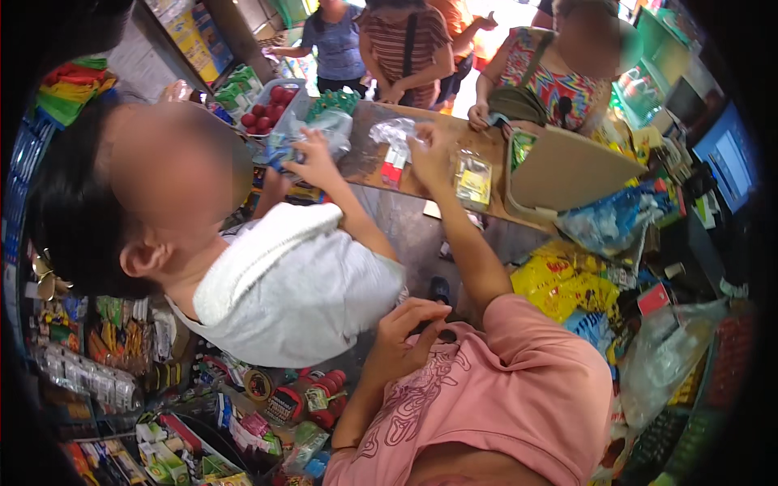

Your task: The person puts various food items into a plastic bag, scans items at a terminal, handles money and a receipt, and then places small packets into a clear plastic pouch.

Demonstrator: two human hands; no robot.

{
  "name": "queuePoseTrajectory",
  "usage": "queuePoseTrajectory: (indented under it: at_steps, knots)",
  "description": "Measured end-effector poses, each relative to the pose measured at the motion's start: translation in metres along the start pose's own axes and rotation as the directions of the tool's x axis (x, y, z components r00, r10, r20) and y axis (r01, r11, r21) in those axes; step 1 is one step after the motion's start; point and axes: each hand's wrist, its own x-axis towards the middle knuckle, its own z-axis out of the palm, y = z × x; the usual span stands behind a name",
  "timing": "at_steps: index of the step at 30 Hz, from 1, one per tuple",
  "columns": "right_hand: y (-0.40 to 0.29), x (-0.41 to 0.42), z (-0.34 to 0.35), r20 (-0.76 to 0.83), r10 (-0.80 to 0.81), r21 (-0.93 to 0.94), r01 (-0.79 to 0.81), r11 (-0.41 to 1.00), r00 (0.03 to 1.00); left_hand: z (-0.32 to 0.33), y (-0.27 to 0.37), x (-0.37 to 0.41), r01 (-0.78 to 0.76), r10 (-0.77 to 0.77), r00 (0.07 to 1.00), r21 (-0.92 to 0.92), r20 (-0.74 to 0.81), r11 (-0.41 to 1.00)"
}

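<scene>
My right hand [433, 152] reaches over the wooden counter [364, 167], fingers bent at the edge of a crumpled clear plastic bag [392, 130]. Blur hides whether it grips the bag. Red-and-white small boxes [393, 167] lie just below the bag, and to the right is a clear packet with yellow contents [473, 179]. In front of my pink shirt is my left hand [404, 340], with its fingers curved, the thumb apart and nothing visible between them. A small dark round thing [448, 335] shows against the shirt beside its fingertips.
At left, a person in a white top [298, 285] handles a blue packet [279, 152]. A basket of red round items [270, 112] stands behind. Several people are across the counter. A cardboard-coloured box [571, 173], yellow bags [562, 279] and a screen [726, 158] are at right.
</scene>
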Motion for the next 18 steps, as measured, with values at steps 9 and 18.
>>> queuePoseTrajectory:
  at_steps: [9,18]
  knots:
    - [0.029,-0.166,-0.138,0.329,0.200,-0.039,-0.198,0.979,0.923,0.038,-0.064,0.050,0.057,-0.059,0.998,0.093,0.019,0.994]
    - [0.228,-0.365,-0.316,0.678,0.626,-0.649,-0.087,0.756,0.386,0.022,-0.207,0.210,0.106,0.212,0.901,0.665,-0.379,0.740]
